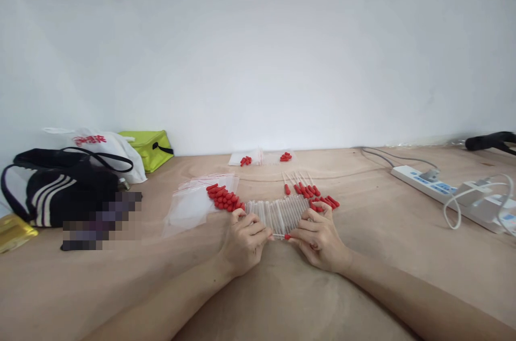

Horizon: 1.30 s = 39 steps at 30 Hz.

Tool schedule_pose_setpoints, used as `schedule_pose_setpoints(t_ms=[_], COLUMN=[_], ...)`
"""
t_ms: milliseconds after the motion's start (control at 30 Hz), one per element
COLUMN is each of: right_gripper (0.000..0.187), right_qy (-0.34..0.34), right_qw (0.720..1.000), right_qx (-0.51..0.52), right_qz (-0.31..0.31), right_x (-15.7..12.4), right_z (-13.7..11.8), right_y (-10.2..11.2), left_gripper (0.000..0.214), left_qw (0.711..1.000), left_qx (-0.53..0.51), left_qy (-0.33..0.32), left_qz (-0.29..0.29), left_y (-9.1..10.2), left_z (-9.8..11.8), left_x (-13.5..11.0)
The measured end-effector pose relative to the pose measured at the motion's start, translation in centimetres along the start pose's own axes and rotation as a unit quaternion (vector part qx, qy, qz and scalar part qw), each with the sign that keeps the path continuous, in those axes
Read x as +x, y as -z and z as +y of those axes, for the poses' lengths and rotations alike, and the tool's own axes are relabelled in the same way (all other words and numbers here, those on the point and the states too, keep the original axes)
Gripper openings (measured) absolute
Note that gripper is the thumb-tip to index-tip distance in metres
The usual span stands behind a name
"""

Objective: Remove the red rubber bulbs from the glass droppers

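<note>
Close in front of me, my left hand (249,241) pinches one end of a thin glass dropper tube (278,236). My right hand (321,239) has its fingers closed on a red rubber bulb (287,236) at the tube's other end. Just beyond both hands lies a row of bare glass tubes (276,214), side by side. Left of that row is a heap of loose red bulbs (223,198). Behind and to the right are several glass droppers (305,187) with red bulbs fitted. More red bulbs (330,201) lie beyond my right hand, their tubes partly hidden.
Clear zip bags (191,206) lie to the left. Farther back, small bags (258,158) have red pieces on or in them. A black bag (76,190), a white plastic bag (124,153) and a lime-green case (149,150) stand left. A power strip (423,182) with cables lies right.
</note>
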State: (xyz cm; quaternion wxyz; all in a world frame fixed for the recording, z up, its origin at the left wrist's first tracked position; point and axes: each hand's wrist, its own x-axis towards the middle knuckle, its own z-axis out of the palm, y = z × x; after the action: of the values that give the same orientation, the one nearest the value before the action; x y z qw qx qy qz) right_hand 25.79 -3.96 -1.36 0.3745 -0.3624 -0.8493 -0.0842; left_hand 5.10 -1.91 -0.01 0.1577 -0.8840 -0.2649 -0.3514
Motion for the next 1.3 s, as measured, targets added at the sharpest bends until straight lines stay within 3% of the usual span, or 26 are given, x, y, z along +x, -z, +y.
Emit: schedule_pose_setpoints(t_ms=[133, 267, 367, 500, 667, 833, 933, 1300], right_gripper=[0.019, 0.016, 0.022, 0.031, 0.036, 0.03, 0.03, 0.035], right_qy=[-0.036, -0.108, -0.144, -0.251, -0.368, -0.368, -0.385, -0.392], right_qw=[0.999, 0.99, 0.977, 0.948, 0.915, 0.926, 0.919, 0.917], right_qx=[-0.011, 0.035, 0.101, 0.081, 0.066, 0.009, -0.024, -0.072], right_qz=[0.018, 0.08, 0.123, 0.177, 0.154, 0.085, 0.08, 0.012], right_x=[-0.6, -0.9, -0.7, -0.6, -1.2, -1.5, -1.5, -1.5], right_z=[0.9, 2.4, 3.7, 6.1, 8.6, 9.0, 9.0, 9.1], right_y=[0.9, 1.2, 0.9, 1.0, 2.0, 3.0, 3.3, 3.5], left_gripper=[0.017, 0.015, 0.029, 0.042, 0.031, 0.019, 0.016, 0.051], left_qw=[1.0, 0.997, 0.998, 0.997, 0.997, 0.999, 0.999, 0.996], left_qx=[-0.014, -0.018, -0.028, -0.03, -0.018, -0.023, -0.047, -0.08], left_qy=[0.015, 0.06, 0.056, 0.063, 0.065, 0.028, 0.013, 0.017], left_qz=[0.02, 0.042, 0.025, 0.027, 0.039, 0.017, -0.017, -0.047], left_y=[0.5, 0.7, 0.2, -0.7, -1.8, -2.6, -2.7, -2.6], left_z=[-0.9, -1.7, -1.9, -2.0, -2.2, -1.5, -1.2, -1.1], left_x=[-0.5, -1.1, -1.2, -0.4, 1.3, 2.0, 1.9, 1.6])
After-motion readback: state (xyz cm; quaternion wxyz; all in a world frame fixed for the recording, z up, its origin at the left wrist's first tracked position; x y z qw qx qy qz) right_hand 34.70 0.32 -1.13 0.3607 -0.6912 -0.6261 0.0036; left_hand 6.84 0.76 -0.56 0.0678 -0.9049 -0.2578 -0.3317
